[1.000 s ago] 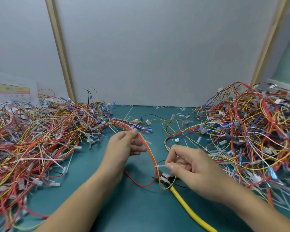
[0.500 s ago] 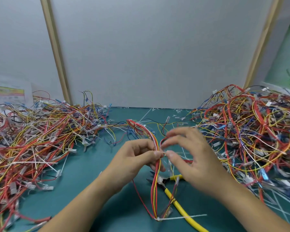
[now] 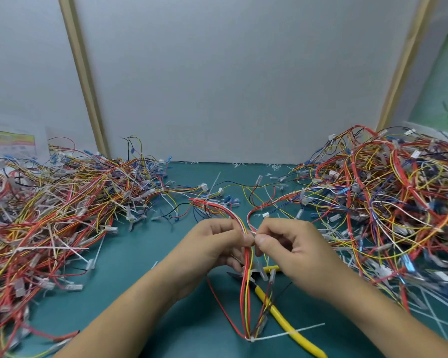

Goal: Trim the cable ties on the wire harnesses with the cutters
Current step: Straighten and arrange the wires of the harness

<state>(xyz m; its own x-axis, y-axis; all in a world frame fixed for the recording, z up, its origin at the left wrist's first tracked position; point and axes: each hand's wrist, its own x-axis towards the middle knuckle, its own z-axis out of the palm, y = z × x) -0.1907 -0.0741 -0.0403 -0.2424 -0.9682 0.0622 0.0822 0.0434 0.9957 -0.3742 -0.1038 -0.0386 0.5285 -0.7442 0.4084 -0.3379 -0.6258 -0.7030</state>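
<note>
Since half a second ago the right hand [image 3: 298, 251] has drawn its fingers in. They were spread then; now thumb and forefinger pinch the wire harness [image 3: 246, 301] right against the thumb of the left hand [image 3: 215, 245], which pinches the same bundle. A second ago the right hand was down by the cutters [image 3: 282, 316] and the harness lay on the table [image 3: 140, 275].

The harness now hangs from the pinch toward 6 o'clock. At its low end is a white cable tie [image 3: 274, 334] whose long tail points toward 3 o'clock, across the yellow handle of the cutters. The cutters lie on the table at 6 o'clock of the hands, untouched.

One pile of harnesses [image 3: 49, 215] lies at 9 o'clock, and another [image 3: 388, 202] at 3 o'clock; both run off the picture's sides.

The dark head of the cutters is mostly hidden behind the hanging wires and the hands, and the second yellow handle shows only as a stub under the right hand. Where the two hands meet, the wires blur together, so the exact spot of the pinch is hard to read. Both forearms are cut off at 6 o'clock.
</note>
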